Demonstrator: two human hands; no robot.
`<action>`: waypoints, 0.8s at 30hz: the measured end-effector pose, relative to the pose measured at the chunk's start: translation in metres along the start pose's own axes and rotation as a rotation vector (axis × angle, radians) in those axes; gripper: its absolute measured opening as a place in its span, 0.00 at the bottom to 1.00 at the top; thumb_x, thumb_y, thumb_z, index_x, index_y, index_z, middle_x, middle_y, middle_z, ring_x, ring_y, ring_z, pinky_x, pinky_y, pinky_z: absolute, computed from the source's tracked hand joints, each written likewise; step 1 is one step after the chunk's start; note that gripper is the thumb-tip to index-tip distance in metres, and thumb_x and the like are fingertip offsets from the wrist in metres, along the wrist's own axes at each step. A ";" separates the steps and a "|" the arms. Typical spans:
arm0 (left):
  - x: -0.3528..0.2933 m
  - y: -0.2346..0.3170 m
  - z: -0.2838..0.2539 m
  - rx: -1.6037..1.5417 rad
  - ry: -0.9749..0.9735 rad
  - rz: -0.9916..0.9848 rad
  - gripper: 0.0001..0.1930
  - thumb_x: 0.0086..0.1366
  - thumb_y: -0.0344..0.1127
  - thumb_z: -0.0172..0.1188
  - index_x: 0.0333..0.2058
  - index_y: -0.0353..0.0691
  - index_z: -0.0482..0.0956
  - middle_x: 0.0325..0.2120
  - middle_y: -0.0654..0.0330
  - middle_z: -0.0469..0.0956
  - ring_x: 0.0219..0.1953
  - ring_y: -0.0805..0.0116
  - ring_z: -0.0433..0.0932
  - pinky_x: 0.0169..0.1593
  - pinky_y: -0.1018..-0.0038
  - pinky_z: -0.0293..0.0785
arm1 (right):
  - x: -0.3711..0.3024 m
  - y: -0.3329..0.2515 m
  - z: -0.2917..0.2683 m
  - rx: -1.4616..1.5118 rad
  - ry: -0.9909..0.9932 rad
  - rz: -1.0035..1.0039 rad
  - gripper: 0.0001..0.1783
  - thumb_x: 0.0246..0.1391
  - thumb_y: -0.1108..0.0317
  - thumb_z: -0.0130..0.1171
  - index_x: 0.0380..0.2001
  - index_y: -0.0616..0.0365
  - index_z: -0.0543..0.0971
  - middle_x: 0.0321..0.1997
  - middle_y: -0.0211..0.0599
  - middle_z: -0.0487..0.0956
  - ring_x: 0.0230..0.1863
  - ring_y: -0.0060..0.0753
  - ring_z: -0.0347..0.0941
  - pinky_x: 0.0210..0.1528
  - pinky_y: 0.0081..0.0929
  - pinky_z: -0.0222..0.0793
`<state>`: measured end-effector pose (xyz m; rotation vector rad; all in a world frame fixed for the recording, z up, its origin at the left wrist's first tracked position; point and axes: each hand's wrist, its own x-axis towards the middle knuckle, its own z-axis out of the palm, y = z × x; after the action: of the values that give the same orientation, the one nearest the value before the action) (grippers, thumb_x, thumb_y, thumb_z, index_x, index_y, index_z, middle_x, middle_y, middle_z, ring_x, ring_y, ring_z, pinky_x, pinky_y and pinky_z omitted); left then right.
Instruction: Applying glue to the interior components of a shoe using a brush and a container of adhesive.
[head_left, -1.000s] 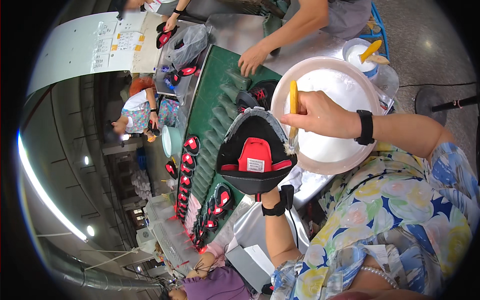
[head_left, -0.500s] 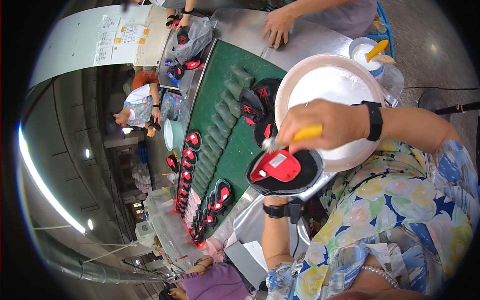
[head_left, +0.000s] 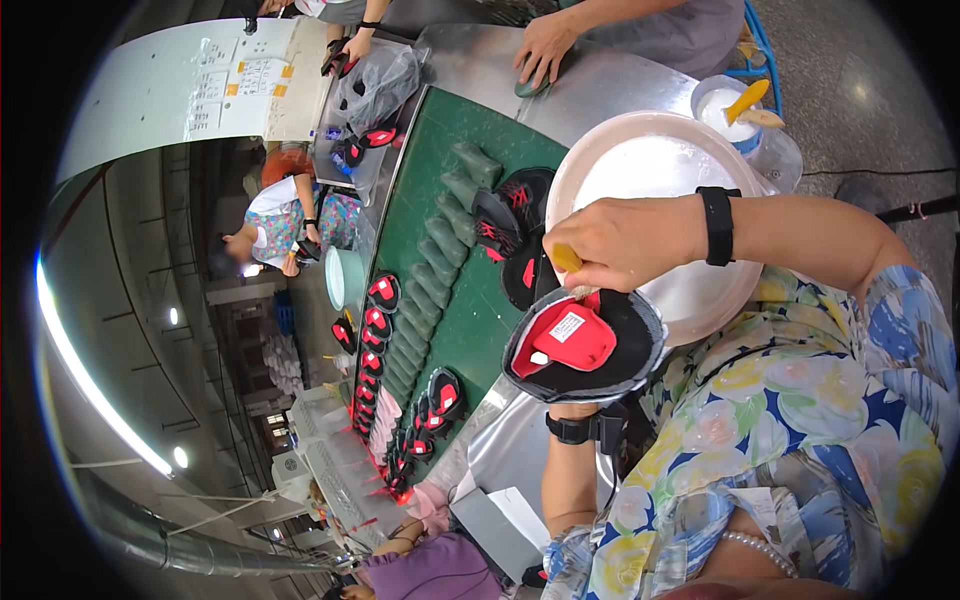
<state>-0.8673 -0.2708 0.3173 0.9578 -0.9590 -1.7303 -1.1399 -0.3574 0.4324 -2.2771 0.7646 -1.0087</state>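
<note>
My left hand (head_left: 574, 409) is mostly hidden beneath a black shoe upper (head_left: 640, 345) with a red tongue (head_left: 585, 345) and a white label, holding it from below. My right hand (head_left: 625, 240) grips a brush (head_left: 567, 258) by its yellow handle. Its pale bristles touch the upper's far edge, beside the red tongue; the fingers partly cover them. Just behind the upper stands a wide pale-pink basin (head_left: 562, 185) of white liquid, with my right forearm crossing over it. More black-and-red shoe uppers (head_left: 520, 275) lie against the basin's left side.
A green conveyor belt (head_left: 500, 320) carries a row of grey-green foot-shaped pieces (head_left: 430, 268) and rows of black-and-red uppers (head_left: 440, 395). A cup (head_left: 715, 100) of white liquid holds another yellow-handled brush. A co-worker's hand (head_left: 545, 48) rests on a green piece at the metal table's far side.
The shoe upper has shifted slightly right and tilted. My right hand has turned, bringing the bristles from the upper's left end to its far edge. The co-worker's hand has moved slightly left.
</note>
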 end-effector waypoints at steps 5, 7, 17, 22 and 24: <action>0.012 0.019 -0.010 0.066 0.025 0.064 0.33 0.69 0.46 0.60 0.67 0.38 0.62 0.63 0.50 0.70 0.64 0.55 0.70 0.68 0.60 0.65 | 0.001 -0.002 -0.020 -0.035 -0.250 0.303 0.11 0.58 0.64 0.63 0.34 0.61 0.75 0.30 0.47 0.79 0.32 0.53 0.78 0.37 0.39 0.72; 0.014 0.025 -0.014 0.093 0.044 0.096 0.33 0.69 0.46 0.59 0.68 0.38 0.62 0.63 0.50 0.70 0.64 0.55 0.70 0.69 0.60 0.65 | 0.000 -0.007 -0.019 0.039 0.006 0.097 0.11 0.58 0.65 0.64 0.34 0.61 0.75 0.31 0.46 0.79 0.33 0.52 0.78 0.38 0.38 0.72; 0.027 0.032 -0.035 0.507 0.228 0.438 0.35 0.70 0.47 0.59 0.69 0.37 0.59 0.64 0.51 0.69 0.65 0.56 0.69 0.69 0.59 0.65 | -0.017 0.000 -0.007 0.034 0.035 0.057 0.10 0.57 0.66 0.67 0.37 0.58 0.77 0.34 0.42 0.81 0.35 0.49 0.78 0.40 0.36 0.73; 0.039 0.029 -0.051 0.873 0.294 0.647 0.36 0.71 0.48 0.59 0.70 0.36 0.57 0.64 0.51 0.69 0.65 0.57 0.69 0.69 0.59 0.65 | -0.029 -0.032 0.015 0.362 0.251 0.121 0.12 0.57 0.63 0.66 0.37 0.58 0.76 0.30 0.43 0.81 0.34 0.48 0.80 0.40 0.34 0.75; 0.036 0.031 -0.054 0.812 0.283 0.641 0.37 0.71 0.49 0.59 0.70 0.36 0.57 0.64 0.51 0.69 0.65 0.57 0.69 0.69 0.59 0.65 | -0.032 -0.041 0.030 0.317 0.144 0.120 0.11 0.58 0.64 0.66 0.37 0.59 0.77 0.30 0.43 0.81 0.33 0.47 0.80 0.41 0.34 0.74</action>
<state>-0.8188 -0.3240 0.3171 1.1708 -1.5973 -0.6300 -1.1232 -0.2996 0.4267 -1.8847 0.7316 -1.1564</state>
